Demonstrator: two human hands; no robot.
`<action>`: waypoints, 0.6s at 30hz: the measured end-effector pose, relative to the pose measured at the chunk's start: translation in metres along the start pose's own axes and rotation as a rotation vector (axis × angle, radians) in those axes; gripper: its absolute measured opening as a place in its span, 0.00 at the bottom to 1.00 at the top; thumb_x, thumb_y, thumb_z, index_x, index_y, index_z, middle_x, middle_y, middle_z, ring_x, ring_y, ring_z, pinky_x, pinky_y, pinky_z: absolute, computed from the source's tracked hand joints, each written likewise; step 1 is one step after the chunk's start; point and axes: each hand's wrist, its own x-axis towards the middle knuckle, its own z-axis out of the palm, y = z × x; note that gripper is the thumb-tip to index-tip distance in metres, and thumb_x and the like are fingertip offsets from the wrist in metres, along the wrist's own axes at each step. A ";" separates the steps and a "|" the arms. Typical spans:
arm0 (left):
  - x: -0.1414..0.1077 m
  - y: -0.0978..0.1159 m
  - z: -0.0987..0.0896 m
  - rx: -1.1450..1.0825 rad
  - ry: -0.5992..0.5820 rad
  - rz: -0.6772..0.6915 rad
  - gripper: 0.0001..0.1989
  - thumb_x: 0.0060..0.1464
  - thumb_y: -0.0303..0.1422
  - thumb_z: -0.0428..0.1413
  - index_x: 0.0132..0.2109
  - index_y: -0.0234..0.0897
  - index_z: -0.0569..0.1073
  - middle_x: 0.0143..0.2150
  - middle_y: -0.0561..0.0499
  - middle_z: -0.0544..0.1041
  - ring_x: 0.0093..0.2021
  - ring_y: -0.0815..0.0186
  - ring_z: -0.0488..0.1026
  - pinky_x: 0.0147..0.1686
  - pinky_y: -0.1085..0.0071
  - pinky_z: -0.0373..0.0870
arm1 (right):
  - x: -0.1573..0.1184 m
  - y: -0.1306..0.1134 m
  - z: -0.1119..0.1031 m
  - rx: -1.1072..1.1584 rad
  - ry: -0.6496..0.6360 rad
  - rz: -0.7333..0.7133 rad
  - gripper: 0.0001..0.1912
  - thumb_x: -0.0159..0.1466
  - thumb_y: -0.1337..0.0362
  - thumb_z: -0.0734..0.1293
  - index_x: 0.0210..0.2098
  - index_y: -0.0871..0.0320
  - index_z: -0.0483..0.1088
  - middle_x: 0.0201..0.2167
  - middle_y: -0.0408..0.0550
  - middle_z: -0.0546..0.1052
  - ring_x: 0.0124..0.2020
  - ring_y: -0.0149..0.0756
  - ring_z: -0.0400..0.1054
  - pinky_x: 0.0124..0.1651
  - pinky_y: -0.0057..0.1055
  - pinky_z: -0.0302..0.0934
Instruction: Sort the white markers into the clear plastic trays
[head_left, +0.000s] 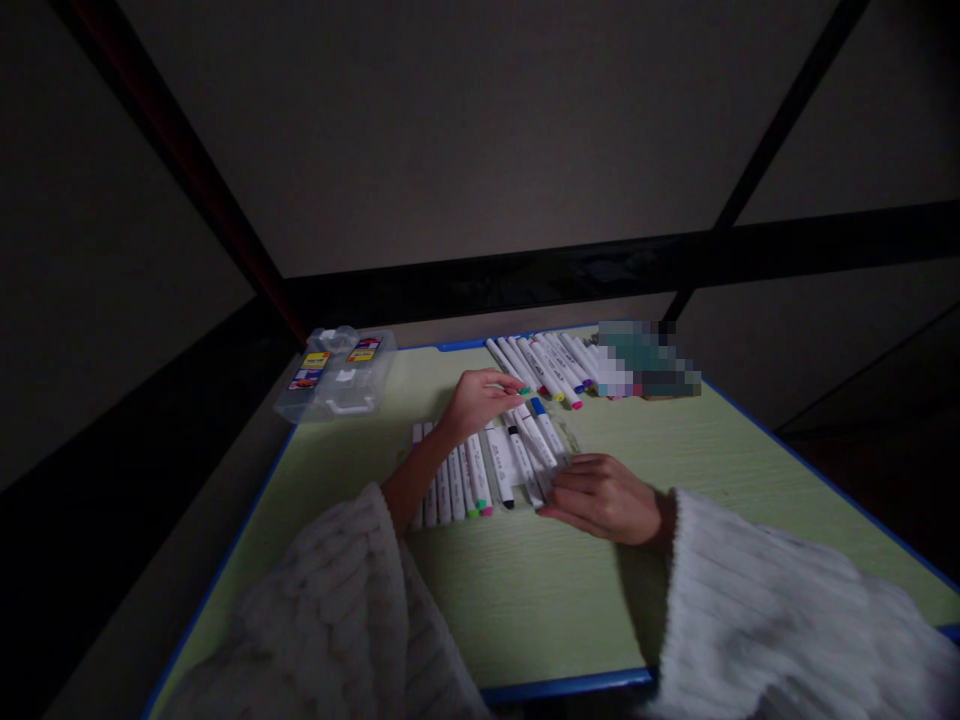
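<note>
A row of white markers (444, 480) with coloured caps lies side by side on the light green table (555, 600). My left hand (486, 400) is over the row's far side, its fingers closed near a marker's far end; what they pinch is too small to make out. At the row's right end, my right hand (600, 497) has its fingers closed round the near ends of white markers, one of them a blue-capped marker (547, 425). A black-capped marker (499, 470) lies left of these. More white markers (544, 370) lie in a group behind my hands.
An open clear plastic case (337, 375) with coloured labels stands at the table's back left. A pixelated patch (645, 360) hides something at the back right. The table has a blue edge, and a wall rises behind it.
</note>
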 end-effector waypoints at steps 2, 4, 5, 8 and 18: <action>-0.001 0.000 -0.001 -0.055 -0.009 -0.011 0.11 0.36 0.26 0.61 0.33 0.28 0.74 0.31 0.48 0.76 0.30 0.70 0.72 0.34 0.73 0.68 | 0.000 0.000 0.000 0.004 0.006 -0.002 0.18 0.66 0.63 0.56 0.20 0.59 0.64 0.15 0.40 0.66 0.18 0.27 0.58 0.25 0.28 0.50; -0.002 -0.001 -0.001 -0.098 -0.033 -0.030 0.12 0.36 0.27 0.62 0.33 0.28 0.74 0.28 0.49 0.76 0.28 0.71 0.71 0.33 0.73 0.68 | -0.001 0.000 0.001 0.002 0.007 -0.004 0.18 0.66 0.63 0.56 0.20 0.59 0.64 0.15 0.40 0.66 0.18 0.27 0.58 0.25 0.28 0.50; -0.002 -0.001 -0.001 -0.117 -0.048 -0.048 0.11 0.36 0.28 0.62 0.32 0.28 0.74 0.28 0.49 0.76 0.27 0.71 0.71 0.32 0.74 0.68 | -0.001 0.001 0.001 0.000 0.005 -0.007 0.18 0.66 0.63 0.55 0.20 0.58 0.64 0.16 0.40 0.66 0.18 0.27 0.58 0.25 0.28 0.50; -0.001 -0.003 0.000 -0.172 -0.077 -0.113 0.11 0.36 0.29 0.62 0.31 0.28 0.74 0.27 0.49 0.76 0.25 0.73 0.71 0.29 0.75 0.67 | -0.001 0.001 0.002 -0.008 0.003 -0.005 0.18 0.66 0.63 0.56 0.21 0.59 0.64 0.16 0.40 0.66 0.18 0.27 0.58 0.25 0.28 0.50; 0.001 -0.001 -0.008 -0.233 0.056 -0.137 0.13 0.35 0.32 0.63 0.31 0.28 0.75 0.26 0.49 0.76 0.27 0.71 0.71 0.31 0.74 0.69 | -0.006 0.003 -0.002 0.091 0.060 -0.009 0.14 0.64 0.66 0.56 0.23 0.59 0.64 0.16 0.41 0.66 0.19 0.28 0.57 0.26 0.29 0.49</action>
